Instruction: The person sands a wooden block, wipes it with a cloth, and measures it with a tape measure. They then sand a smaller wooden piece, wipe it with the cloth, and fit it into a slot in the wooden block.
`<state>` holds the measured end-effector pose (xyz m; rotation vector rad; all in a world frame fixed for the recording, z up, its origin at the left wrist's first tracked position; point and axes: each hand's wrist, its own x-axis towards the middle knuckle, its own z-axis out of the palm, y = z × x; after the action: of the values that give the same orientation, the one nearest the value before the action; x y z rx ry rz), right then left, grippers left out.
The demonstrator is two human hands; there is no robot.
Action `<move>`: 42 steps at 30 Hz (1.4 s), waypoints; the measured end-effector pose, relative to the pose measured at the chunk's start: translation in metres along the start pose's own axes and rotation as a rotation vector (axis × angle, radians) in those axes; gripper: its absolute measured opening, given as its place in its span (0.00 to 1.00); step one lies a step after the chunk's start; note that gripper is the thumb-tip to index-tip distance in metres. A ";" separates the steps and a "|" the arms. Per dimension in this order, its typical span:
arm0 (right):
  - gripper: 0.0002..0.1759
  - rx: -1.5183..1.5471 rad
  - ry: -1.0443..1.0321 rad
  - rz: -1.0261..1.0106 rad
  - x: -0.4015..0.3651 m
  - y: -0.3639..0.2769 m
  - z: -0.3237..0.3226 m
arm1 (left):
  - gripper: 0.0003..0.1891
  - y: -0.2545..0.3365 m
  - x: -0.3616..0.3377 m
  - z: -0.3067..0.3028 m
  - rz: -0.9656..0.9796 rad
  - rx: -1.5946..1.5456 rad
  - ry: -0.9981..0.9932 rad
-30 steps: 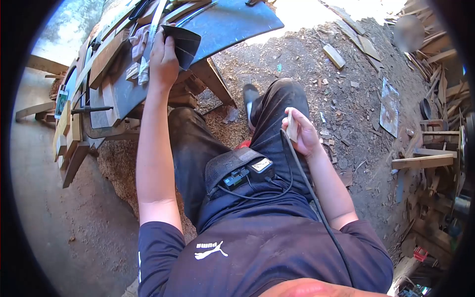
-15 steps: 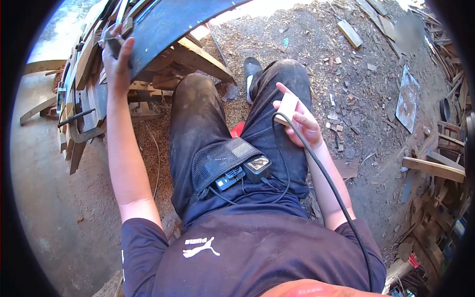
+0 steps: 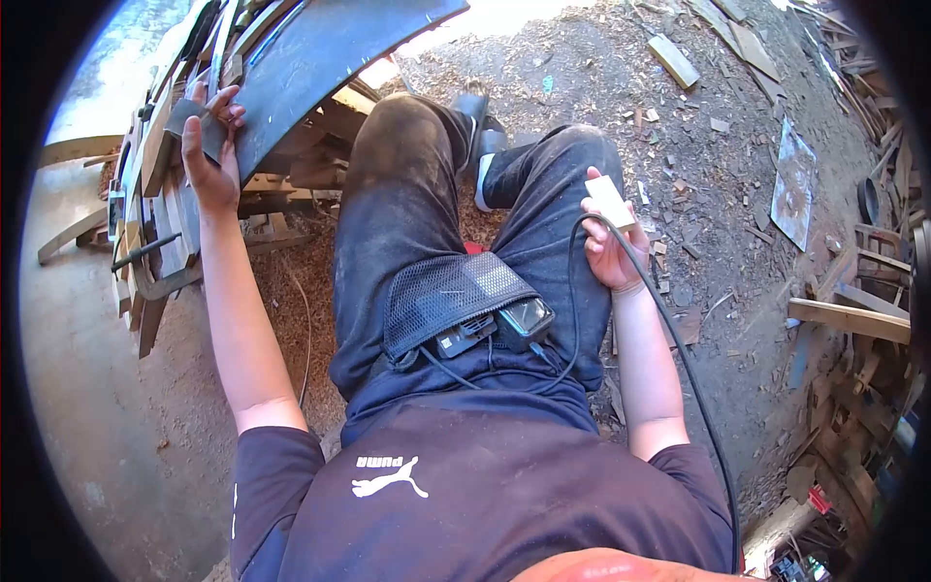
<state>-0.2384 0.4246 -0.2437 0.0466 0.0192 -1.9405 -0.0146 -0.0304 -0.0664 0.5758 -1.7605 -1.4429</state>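
My left hand (image 3: 213, 167) is raised at the upper left, by the edge of a dark-topped workbench (image 3: 325, 73). Between its thumb and fingers is a bent dark grey sheet (image 3: 193, 126) that looks like sandpaper. My right hand (image 3: 615, 258) is closed around a small pale wooden block (image 3: 609, 201), held above my right thigh. A black cable (image 3: 669, 325) passes close by that hand and partly in front of it.
Boards and a clamp (image 3: 160, 272) crowd the bench's left side. A mesh pouch (image 3: 441, 296) with wired devices lies on my lap. Wood chips cover the ground, with a loose wood piece (image 3: 673, 61) and a flat sheet (image 3: 793, 189). Scrap timber (image 3: 849, 318) is piled at the right.
My left hand has shifted left and a little down with the grey sheet. The block in my right hand has moved right and turned. My left leg has moved forward.
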 end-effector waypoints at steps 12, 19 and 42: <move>0.39 -0.280 -0.033 -0.017 -0.001 0.006 -0.001 | 0.33 0.004 -0.008 0.026 0.131 -0.102 -0.119; 0.38 -0.536 0.218 -0.055 0.012 0.044 0.063 | 0.37 0.017 -0.015 0.023 0.238 -0.154 -0.129; 0.16 -2.313 -0.420 -0.841 0.287 0.229 0.238 | 0.15 0.011 -0.006 0.003 -0.218 -0.642 -0.082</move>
<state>-0.1341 0.0653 -0.0158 -2.0475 2.1111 -1.4365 -0.0119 -0.0213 -0.0582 0.3695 -1.2054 -2.0807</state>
